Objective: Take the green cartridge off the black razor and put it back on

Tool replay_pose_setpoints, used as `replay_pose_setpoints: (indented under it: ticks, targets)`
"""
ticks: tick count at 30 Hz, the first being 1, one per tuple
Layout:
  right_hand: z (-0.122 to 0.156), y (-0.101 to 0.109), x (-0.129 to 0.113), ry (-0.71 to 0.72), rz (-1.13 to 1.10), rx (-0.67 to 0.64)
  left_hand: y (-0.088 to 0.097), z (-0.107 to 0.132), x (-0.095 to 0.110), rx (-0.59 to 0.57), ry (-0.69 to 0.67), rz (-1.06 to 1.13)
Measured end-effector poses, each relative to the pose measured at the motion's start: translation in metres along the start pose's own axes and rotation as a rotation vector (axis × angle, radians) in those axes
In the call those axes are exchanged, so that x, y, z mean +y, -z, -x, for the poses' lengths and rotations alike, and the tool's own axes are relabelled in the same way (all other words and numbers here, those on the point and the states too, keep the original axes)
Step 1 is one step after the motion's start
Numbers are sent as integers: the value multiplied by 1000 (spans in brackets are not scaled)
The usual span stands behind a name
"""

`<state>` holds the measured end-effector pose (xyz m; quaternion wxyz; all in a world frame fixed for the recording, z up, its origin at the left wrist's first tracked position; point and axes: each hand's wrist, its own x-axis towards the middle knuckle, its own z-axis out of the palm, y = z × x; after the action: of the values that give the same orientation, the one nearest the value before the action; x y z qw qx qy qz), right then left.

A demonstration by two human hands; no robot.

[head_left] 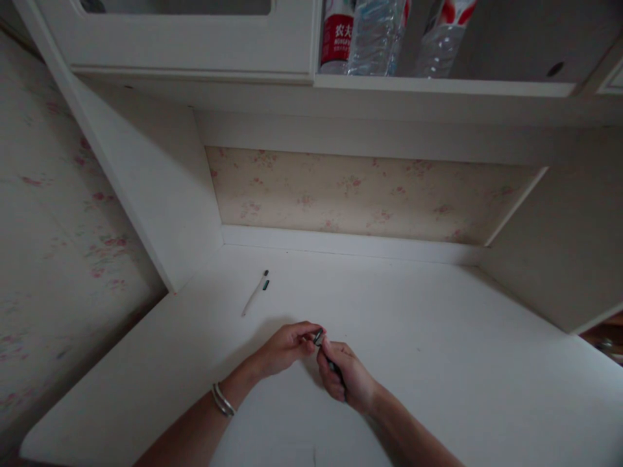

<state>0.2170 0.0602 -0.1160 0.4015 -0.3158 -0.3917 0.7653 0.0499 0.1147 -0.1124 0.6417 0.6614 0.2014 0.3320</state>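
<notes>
My left hand (pixel 291 346) is closed in a pinch, its fingertips around a small dark piece with a pale edge (pixel 318 336). Close beside it, my right hand (pixel 346 376) wraps round a slim dark handle (pixel 335 370), whose lower end sticks out below the palm. The two hands meet at the small piece; I cannot tell whether piece and handle are joined. Farther back on the white desk lies a thin white stick with a dark tip (pixel 254 295), like a toothbrush. Next to its tip is a small dark rectangular piece (pixel 266 285).
The white desk top (pixel 438 337) runs back to a low ledge (pixel 350 244) under floral wallpaper. Side panels (pixel 146 168) stand left and right. Overhead, a shelf (pixel 438 86) holds several plastic bottles (pixel 374 39) beside a cabinet door (pixel 195 42).
</notes>
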Motion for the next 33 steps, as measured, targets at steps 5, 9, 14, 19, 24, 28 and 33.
replay_pose_setpoints:
  ticks: [5,9,14,19,24,28,33]
  targets:
    - [1,-1,-2,-23,-47,-27,-1,-1,-1,17,-31,-13]
    - [1,0,0,-22,-88,-68,-1,-1,3,54,-44,-46]
    - [0,3,0,40,-134,-60,0,-1,9,95,-24,-22]
    - [-5,5,-6,102,-125,67,-1,-2,10,115,12,12]
    - [-7,8,-7,203,-75,121,-1,-3,7,237,19,21]
    - [-7,10,-9,262,-46,167,3,-4,6,341,5,-5]
    - [-10,16,-14,320,290,296,7,-5,4,416,-24,-122]
